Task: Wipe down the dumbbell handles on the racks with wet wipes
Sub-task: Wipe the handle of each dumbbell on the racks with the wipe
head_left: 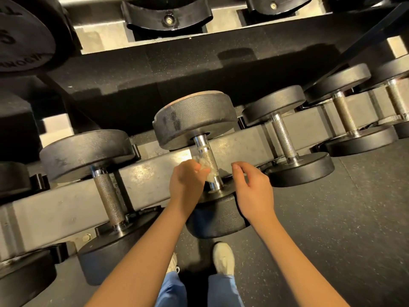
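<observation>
A black dumbbell (194, 120) lies across the lower rack rail in the middle of the head view, its knurled chrome handle (207, 159) running toward me. My left hand (186, 182) grips a crumpled white wet wipe (205, 168) and holds it against the left side of that handle, near its lower end. My right hand (252, 187) hovers just right of the handle with loosely curled fingers and holds nothing. The dumbbell's near head (217, 220) sits between my forearms.
More dumbbells rest on the same rail (155, 171): one to the left (108, 196), one to the right (285, 138), others further right (345, 114). An upper rack shelf with cradles (168, 16) hangs overhead. My shoes (223, 258) stand on dark rubber flooring (332, 218).
</observation>
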A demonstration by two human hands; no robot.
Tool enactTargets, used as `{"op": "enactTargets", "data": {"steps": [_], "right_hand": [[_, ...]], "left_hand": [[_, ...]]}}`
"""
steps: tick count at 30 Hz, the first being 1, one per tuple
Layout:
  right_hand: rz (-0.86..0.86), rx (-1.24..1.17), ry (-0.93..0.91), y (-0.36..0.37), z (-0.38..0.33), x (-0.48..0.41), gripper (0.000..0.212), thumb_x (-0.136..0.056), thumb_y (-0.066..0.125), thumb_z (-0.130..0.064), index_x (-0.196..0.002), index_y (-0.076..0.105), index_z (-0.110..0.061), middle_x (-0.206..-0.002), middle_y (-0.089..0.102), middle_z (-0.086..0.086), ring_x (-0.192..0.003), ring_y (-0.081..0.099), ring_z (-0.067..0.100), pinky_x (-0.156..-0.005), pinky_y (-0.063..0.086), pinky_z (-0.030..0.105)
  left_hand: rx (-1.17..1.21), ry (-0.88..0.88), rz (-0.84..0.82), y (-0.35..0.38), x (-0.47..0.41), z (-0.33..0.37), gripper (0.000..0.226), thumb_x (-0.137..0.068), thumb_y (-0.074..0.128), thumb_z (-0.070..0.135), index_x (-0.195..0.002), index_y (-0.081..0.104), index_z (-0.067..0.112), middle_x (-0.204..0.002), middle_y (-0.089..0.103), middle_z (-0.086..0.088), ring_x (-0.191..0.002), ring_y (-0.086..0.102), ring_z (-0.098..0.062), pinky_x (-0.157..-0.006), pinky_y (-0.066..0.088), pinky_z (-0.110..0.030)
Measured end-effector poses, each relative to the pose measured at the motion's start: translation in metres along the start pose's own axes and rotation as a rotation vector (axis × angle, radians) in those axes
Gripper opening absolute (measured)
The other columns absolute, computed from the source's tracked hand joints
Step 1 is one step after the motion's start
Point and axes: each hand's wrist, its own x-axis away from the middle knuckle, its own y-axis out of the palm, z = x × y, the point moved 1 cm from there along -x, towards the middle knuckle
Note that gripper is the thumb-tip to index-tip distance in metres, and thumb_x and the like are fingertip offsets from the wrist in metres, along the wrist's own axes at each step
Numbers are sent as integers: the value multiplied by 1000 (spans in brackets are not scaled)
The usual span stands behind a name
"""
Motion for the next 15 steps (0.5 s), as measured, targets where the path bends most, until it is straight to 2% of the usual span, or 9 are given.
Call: {"op": "enactTargets", "data": {"steps": [3,6,9,12,15], "right_hand": [[3,-6,-16,1,0,1,24,-98,48,-24,-104,69,-15,-94,67,-6,-88,60,13,-76,49,36],[-10,-9,-54,1,1,0,25,-98,46,-25,-102,69,-16,-90,66,-8,-83,59,10,-73,48,32],[-27,-64,-51,-1,2,1,22,-98,49,-21,-103,70,-15,-89,61,-14,-85,58,6,-75,44,21],[-49,-151,-40,-7,5,-2,20,-96,51,-13,-102,70,-9,-87,58,-12,-86,55,6,-74,39,8],[16,-85,-85,-32,18,-14,20,-94,53,-9,-106,69,-7,-98,63,-7,-95,55,7,-81,38,10]], "left_hand": [[-27,-98,-125,1,3,-1,44,-84,66,23,-46,45,23,-39,37,11,-43,38,-4,-52,31,-23],[-160,-156,-186,0,-2,3,36,-84,65,27,-53,49,21,-56,46,8,-59,47,-13,-56,35,-26],[-295,-192,-193,-1,-3,13,25,-84,64,27,-64,54,18,-73,56,1,-75,57,-20,-67,46,-31],[-251,-177,-176,3,0,29,17,-83,64,25,-72,63,12,-82,65,-1,-82,61,-20,-78,51,-36],[-224,-69,-149,18,-2,48,19,-85,63,29,-69,62,20,-74,60,6,-77,57,-16,-74,50,-35]]}}
